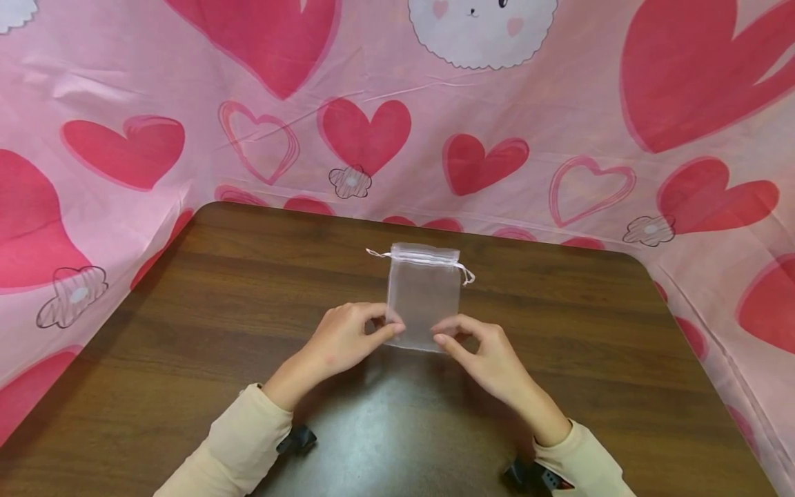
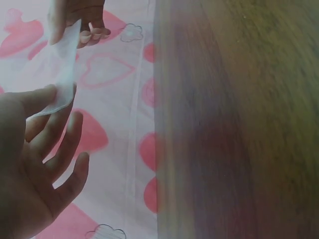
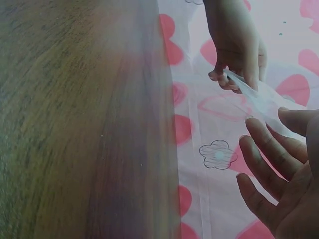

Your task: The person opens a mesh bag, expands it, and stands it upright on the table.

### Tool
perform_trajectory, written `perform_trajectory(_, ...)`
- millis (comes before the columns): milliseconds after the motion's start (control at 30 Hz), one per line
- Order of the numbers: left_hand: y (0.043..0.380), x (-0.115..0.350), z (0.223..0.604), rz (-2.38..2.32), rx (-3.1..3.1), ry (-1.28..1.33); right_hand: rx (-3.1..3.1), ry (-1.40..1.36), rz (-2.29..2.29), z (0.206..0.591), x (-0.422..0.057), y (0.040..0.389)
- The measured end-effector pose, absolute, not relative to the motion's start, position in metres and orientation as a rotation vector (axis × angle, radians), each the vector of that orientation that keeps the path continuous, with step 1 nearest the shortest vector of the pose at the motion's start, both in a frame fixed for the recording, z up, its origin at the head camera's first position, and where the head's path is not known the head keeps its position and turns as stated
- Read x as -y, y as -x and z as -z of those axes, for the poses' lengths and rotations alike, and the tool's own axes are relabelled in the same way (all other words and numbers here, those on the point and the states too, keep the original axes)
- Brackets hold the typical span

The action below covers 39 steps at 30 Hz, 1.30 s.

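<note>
A sheer white drawstring pouch is held up over the table in the head view, its gathered top and cords away from me. My left hand pinches its lower left corner between thumb and fingers. At the lower right corner, my right hand pinches it the same way. Both wrist views show the pouch edge-on: the left wrist view has the pouch between thumb and index finger, other fingers spread. In the right wrist view the pouch spans the two hands. It looks flat, with nothing visible inside.
The brown wooden table has rounded far corners. A pink cloth with hearts hangs behind it and along both sides. Dark wrist devices sit under the beige sleeves.
</note>
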<state>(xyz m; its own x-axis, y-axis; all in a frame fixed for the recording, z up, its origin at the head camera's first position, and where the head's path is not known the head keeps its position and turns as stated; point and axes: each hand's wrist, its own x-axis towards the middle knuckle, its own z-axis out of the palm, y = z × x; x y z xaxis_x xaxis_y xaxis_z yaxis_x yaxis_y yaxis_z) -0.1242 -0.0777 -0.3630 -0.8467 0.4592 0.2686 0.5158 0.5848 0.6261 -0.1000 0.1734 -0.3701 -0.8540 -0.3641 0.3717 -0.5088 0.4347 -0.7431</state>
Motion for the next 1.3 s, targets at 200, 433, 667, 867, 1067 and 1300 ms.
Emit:
perform_trajectory(200,0.125,0.078,0.363,1.119,2.715,0.793,2.526,-0.772,-1.372,0.370,-0.173,0.101)
perform_trajectory(433,0.126,0.081,0.364,1.130,2.719,0.752,2.477,-0.673,-1.422,0.366,-0.173,0.100)
perform_trajectory(667,0.124,0.083,0.365,1.112,2.732,0.714,2.465,-0.544,-1.493,0.360,-0.173,0.098)
perform_trajectory(867,0.119,0.079,0.364,1.042,2.662,0.748,2.463,-0.480,-1.533,0.357,-0.172,0.097)
perform_trajectory(1067,0.111,0.069,0.364,0.966,2.529,0.887,2.463,-0.483,-1.590,0.356,-0.169,0.098)
perform_trajectory(1300,0.108,0.061,0.366,0.923,2.409,0.907,2.461,-0.491,-1.629,0.356,-0.165,0.097)
